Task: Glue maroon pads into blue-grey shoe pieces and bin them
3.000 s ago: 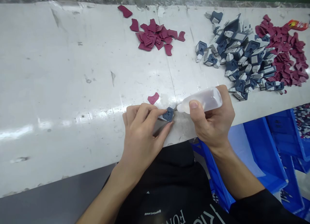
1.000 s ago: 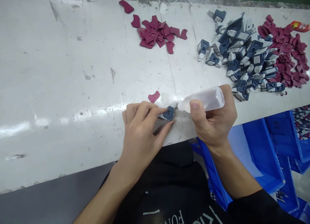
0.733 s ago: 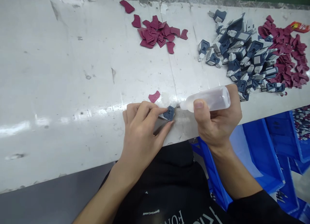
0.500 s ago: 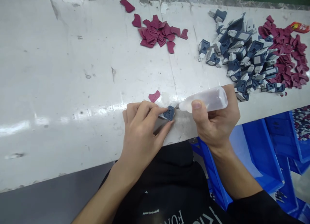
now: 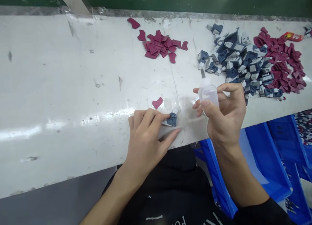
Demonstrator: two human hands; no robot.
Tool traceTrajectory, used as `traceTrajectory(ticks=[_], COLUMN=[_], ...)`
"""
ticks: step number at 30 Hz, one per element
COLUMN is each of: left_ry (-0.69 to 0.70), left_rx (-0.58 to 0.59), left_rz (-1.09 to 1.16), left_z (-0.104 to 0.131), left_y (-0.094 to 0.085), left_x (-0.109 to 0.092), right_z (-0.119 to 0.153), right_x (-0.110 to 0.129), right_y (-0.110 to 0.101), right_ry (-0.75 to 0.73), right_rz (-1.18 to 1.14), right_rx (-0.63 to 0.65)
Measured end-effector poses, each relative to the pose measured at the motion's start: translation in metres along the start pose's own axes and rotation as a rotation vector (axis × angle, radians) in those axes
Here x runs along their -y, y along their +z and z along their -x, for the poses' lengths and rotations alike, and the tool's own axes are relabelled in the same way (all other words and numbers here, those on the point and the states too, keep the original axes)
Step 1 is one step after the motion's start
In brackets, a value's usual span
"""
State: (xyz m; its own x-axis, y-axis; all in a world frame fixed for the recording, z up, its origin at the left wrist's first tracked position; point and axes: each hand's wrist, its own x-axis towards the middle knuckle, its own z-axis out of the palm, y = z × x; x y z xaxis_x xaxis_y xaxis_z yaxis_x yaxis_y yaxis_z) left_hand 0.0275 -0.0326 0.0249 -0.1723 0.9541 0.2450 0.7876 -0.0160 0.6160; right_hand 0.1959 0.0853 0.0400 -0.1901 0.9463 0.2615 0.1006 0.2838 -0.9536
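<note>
My left hand [image 5: 148, 129] lies at the table's front edge. Its index fingertip touches a small dark-blue and light-grey plastic part [image 5: 173, 119], while the thumb is apart from it, slightly blurred. The other fingers are bent, and part of the piece is hidden under them. Just beyond it lies a single maroon flat piece [image 5: 157, 103]. My right hand [image 5: 225, 114] is closed on a translucent white squeeze bottle [image 5: 209, 94], gripped by thumb and fingers. The bottle's dark narrow tip points up and away from me, above the table.
Maroon pieces form a small pile [image 5: 158, 44] at the back middle. On the right is a heap of blue-and-grey parts [image 5: 240, 57], with more maroon pieces [image 5: 285, 62] beyond and a red-yellow packet [image 5: 293, 36]. Blue bins [image 5: 259, 160] stand below the table's right edge.
My right hand has drawn the bottle back from the blue-and-grey part and tipped its nozzle upward. My left thumb has moved off the part. The view has shifted, showing more of the table's far edge.
</note>
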Motion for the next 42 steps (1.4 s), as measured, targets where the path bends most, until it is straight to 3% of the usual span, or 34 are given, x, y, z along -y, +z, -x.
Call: traceTrajectory(ticks=[4, 7, 14, 22, 27, 28, 31, 33, 36, 42], left_ry=[-0.047, -0.096, -0.096, -0.186, -0.139, -0.121, -0.082, -0.063, -0.052, -0.124], left_rx=[-0.058, -0.116, -0.042, -0.09, -0.13, -0.149, -0.198, -0.212, -0.166, -0.118], left_rz=[0.051, -0.073, -0.118, 0.055, 0.164, 0.179, 0.182, 0.161, 0.151, -0.008], left_z=[-0.008, -0.021, -0.042, -0.03, -0.014, -0.011, -0.005, -0.002, 0.0, 0.002], left_y=[-0.008, -0.011, -0.011, -0.024, -0.019, -0.017, -0.008, -0.004, -0.001, 0.002], left_x=[0.001, 0.01, 0.022, -0.009, -0.032, -0.036, -0.044, -0.047, -0.045, -0.025], right_z=[-0.007, -0.009, -0.007, 0.004, 0.029, 0.036, 0.049, 0.049, 0.037, 0.015], right_x=[-0.01, -0.017, -0.021, -0.022, 0.003, 0.011, 0.034, 0.04, 0.037, 0.02], right_y=[-0.012, -0.017, -0.018, -0.02, -0.016, -0.014, -0.004, 0.002, 0.004, 0.003], right_ry=[-0.086, -0.095, -0.045, 0.007, 0.015, 0.053, 0.304, 0.458, 0.558, 0.569], right_rz=[0.242, 0.384, 0.417, 0.471, 0.429, 0.387, 0.116, -0.072, -0.163, -0.098], right_rx=[0.026, 0.058, 0.08, 0.071, -0.178, -0.166, 0.1, 0.198, 0.218, 0.239])
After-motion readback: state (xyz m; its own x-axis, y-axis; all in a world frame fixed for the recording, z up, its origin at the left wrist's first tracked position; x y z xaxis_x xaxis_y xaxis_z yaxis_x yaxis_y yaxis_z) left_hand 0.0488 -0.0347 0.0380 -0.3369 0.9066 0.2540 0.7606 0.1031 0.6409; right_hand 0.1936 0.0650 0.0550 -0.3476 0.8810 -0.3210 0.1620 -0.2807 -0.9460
